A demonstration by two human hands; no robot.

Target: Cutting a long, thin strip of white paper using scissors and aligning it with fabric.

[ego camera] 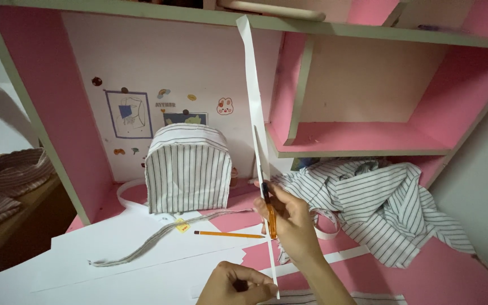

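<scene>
The right hand point(289, 217) is clenched around the orange handles of a pair of scissors point(266, 192), whose thin blades point upward and lie against a long, narrow white paper strip point(253, 96); the strip rises nearly upright from the bottom of the view to the edge of the upper shelf. The left hand point(238, 285) sits low in the view, fingers pinched on the bottom end of that same strip, just below and beside the right wrist. Both hands hover over the pink counter point(453, 282), which carries large white paper sheets point(114, 254) on its left part. On those sheets lie an orange pencil point(227, 234) and a thin strap of grey striped fabric point(153, 240), near the hands but apart from them. Behind the pencil stands a small boxy backpack of white fabric with dark stripes point(186, 169), upright against the sticker-covered back wall. To the right of the hands a crumpled heap of the same striped cloth point(379, 203) lies beneath a pink shelf point(362, 138)
</scene>
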